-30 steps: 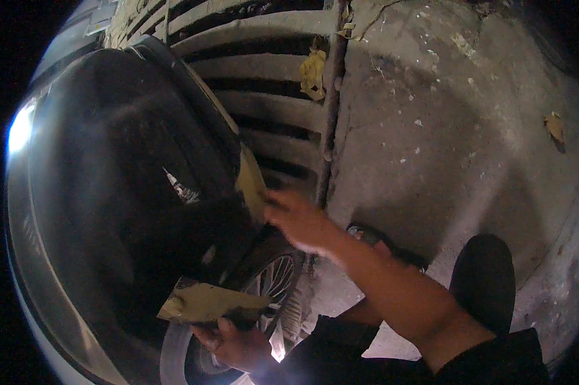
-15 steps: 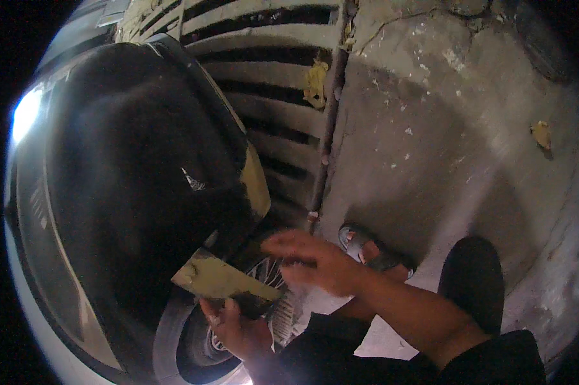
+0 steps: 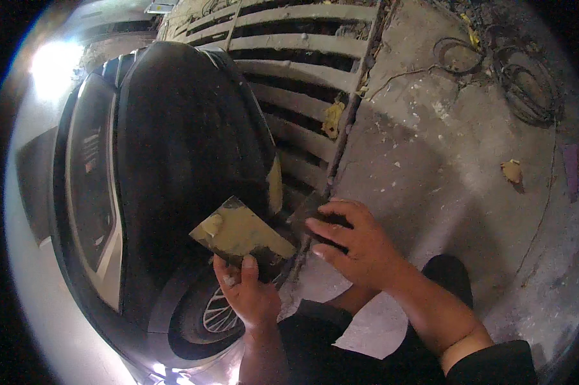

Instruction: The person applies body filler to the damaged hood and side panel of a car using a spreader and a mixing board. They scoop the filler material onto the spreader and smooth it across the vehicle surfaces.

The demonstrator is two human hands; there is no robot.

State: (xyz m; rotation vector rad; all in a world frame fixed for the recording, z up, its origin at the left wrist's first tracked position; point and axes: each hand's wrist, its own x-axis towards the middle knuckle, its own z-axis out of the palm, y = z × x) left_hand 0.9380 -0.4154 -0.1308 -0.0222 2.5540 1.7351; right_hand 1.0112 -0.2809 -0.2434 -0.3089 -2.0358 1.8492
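My left hand [image 3: 254, 296]: pinching 1 dark rectangular board [image 3: 268, 258] smeared with yellowish paste [image 3: 246, 230], near the spoked car wheel [image 3: 221, 313]; best kept level. My right hand [image 3: 359, 247]: gripping 1 dark flat blade [image 3: 307, 210]; light strokes advised.

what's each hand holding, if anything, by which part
Left hand: smeared board, by its lower edge. Right hand: seemingly a dark flat piece, by one edge.

My feed shows concrete floor [image 3: 431, 173] bearing coiled cable [image 3: 528, 118] at two o'clock, a tan scrap [image 3: 511, 171] at three.
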